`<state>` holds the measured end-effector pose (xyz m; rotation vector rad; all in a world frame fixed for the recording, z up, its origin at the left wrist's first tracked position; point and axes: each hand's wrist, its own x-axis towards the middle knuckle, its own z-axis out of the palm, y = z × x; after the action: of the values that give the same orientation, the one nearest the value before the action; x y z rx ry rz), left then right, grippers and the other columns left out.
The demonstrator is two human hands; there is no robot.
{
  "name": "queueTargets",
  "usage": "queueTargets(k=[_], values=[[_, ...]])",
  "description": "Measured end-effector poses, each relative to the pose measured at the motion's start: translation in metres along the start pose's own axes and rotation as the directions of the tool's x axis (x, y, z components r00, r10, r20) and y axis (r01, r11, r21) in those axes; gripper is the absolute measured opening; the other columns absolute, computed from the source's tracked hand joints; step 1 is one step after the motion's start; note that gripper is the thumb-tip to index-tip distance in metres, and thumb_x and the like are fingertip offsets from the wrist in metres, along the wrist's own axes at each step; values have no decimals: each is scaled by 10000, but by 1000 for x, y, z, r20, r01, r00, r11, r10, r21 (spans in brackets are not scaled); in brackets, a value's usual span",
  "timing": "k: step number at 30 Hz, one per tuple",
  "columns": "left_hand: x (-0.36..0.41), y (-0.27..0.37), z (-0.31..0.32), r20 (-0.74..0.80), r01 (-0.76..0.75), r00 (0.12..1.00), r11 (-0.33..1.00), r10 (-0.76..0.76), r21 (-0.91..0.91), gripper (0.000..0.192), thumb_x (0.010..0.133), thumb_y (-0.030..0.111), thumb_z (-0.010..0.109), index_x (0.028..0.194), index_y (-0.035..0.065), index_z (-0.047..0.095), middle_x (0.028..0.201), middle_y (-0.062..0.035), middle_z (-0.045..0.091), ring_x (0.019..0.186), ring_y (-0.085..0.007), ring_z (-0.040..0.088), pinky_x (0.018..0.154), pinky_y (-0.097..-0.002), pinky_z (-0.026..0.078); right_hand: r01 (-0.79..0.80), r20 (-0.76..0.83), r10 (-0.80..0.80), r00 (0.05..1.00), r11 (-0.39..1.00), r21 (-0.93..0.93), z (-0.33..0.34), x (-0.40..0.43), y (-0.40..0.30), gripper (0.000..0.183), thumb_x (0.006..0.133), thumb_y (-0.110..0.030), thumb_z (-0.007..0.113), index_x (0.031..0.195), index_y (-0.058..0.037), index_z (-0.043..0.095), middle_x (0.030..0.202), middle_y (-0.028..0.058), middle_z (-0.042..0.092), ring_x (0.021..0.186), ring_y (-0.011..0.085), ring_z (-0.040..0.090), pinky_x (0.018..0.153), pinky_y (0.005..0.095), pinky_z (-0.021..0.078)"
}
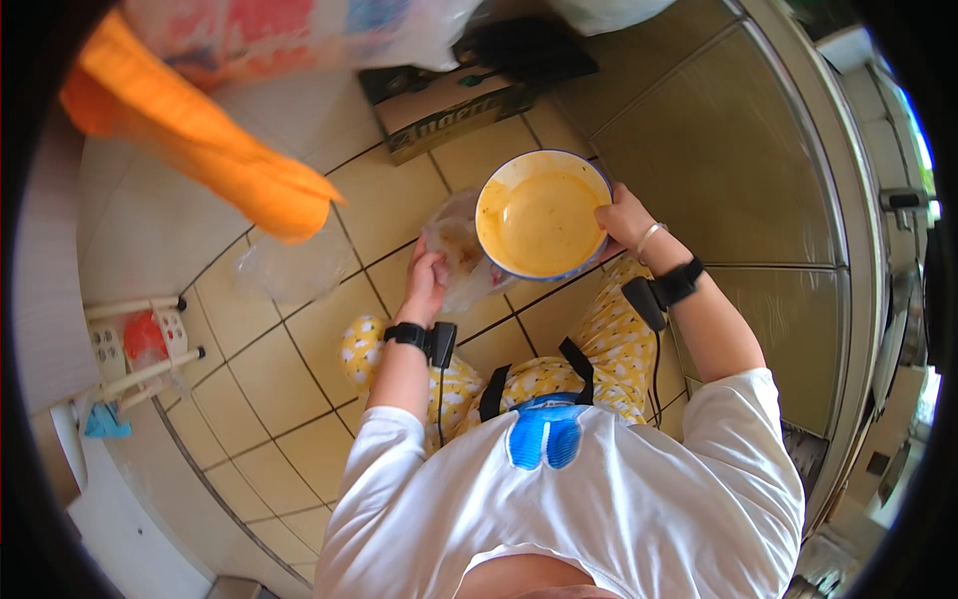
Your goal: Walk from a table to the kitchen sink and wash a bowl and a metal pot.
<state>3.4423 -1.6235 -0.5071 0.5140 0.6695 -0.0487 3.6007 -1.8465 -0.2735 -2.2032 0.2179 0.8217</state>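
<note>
My right hand [623,221] grips the right rim of a white bowl with a blue edge [550,217]. The bowl holds a thin layer of yellowish liquid with small bits near its wall. To the left of it, my left hand [425,281] holds the side of a translucent plastic bag [458,251] with brownish matter and something red inside. Part of the bag lies hidden behind the bowl. Both are held above the tiled floor, in front of my knees.
An orange cloth [224,165] hangs at upper left, beside a printed plastic bag [299,37]. A printed cardboard box [456,112] stands on the floor ahead. Cabinet doors [718,150] line the right. A clear bag [296,262] and a small rack [142,367] are at left.
</note>
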Motion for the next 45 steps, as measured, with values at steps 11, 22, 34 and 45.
queueTargets(k=[11,22,34,45], values=[[-11,1,7,48,0,999,1000,-1,17,612,782,26,494,1355,218,397,724,29,512,620,-74,476,507,-210,377,385,-259,-285,923,673,631,-203,-170,-14,463,732,-21,457,1185,72,474,1096,152,604,910,225,638,779,328,545],[-32,15,32,10,42,999,988,-44,147,619,755,32,512,1338,211,407,771,37,504,655,-56,471,577,-185,404,643,-726,-167,668,621,449,-323,-324,-5,475,745,-92,436,1176,110,446,1038,213,601,827,303,667,671,366,605],[-18,14,41,-23,33,999,978,-29,205,559,750,40,490,1290,176,436,750,40,471,628,-48,449,582,-194,396,613,-703,-139,697,624,484,-398,-353,44,402,928,-197,364,1160,118,455,1031,292,584,841,417,642,558,286,610],[-30,14,41,-26,3,1000,982,2,189,597,743,35,502,1320,162,418,855,14,499,735,-77,470,661,-210,415,307,-584,287,759,634,710,-481,-271,38,332,884,-168,458,1144,30,516,1091,257,577,943,516,571,717,462,580]])
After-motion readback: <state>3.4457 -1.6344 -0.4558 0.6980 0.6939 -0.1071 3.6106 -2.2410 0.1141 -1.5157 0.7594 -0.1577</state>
